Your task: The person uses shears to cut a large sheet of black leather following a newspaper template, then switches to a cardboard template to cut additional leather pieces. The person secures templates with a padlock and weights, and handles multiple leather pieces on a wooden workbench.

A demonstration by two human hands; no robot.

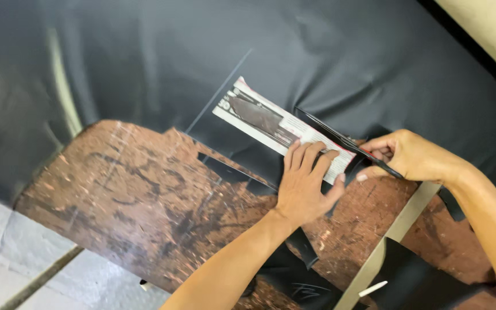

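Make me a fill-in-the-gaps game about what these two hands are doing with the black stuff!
1. The left hand presses flat on a strip of printed ____.
2. The right hand holds a pair of ____.
3. The big sheet being cut is ____ in colour.
4. The worn board under it looks reddish-____.

Missing words: paper; scissors; black; brown

A worn brown board (pixel 144 195), stained and scratched, lies on the table. Black offcuts (pixel 414 281) sit at its lower right, beside a pale strip (pixel 400 229) and a small white stick (pixel 372 288). Grey floor (pixel 7 270) shows lower left.
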